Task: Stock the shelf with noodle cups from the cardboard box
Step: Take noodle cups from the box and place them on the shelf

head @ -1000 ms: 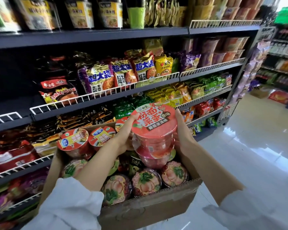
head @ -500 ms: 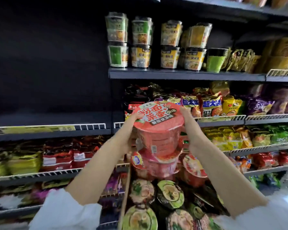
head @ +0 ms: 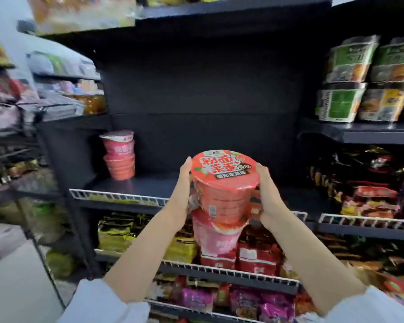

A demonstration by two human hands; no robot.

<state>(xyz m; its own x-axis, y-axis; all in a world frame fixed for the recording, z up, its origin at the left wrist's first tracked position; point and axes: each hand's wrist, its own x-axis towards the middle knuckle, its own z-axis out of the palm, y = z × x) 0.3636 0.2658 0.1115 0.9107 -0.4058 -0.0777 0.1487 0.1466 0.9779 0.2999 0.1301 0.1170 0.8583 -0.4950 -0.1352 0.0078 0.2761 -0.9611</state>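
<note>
I hold a stack of two red noodle cups (head: pixel 223 197) between both hands, in front of a dark shelf (head: pixel 145 185) with a white wire rail. My left hand (head: pixel 183 192) clasps the stack's left side and my right hand (head: pixel 266 194) clasps its right side. The upper cup has a red lid with white characters; the lower one is pinker. Another stack of two red cups (head: pixel 119 155) stands at the back left of that shelf. The cardboard box is out of view.
Green and yellow square noodle tubs (head: pixel 364 82) fill the upper right shelf. Dark and red snack bags (head: pixel 364 190) lie to the right, yellow and red packs (head: pixel 180 248) on the shelf below. Another rack of goods (head: pixel 14 108) stands at the left.
The view has swung left from the box to the dark shelf. Both hands have carried the cup stack along and it now sits level with that shelf.
</note>
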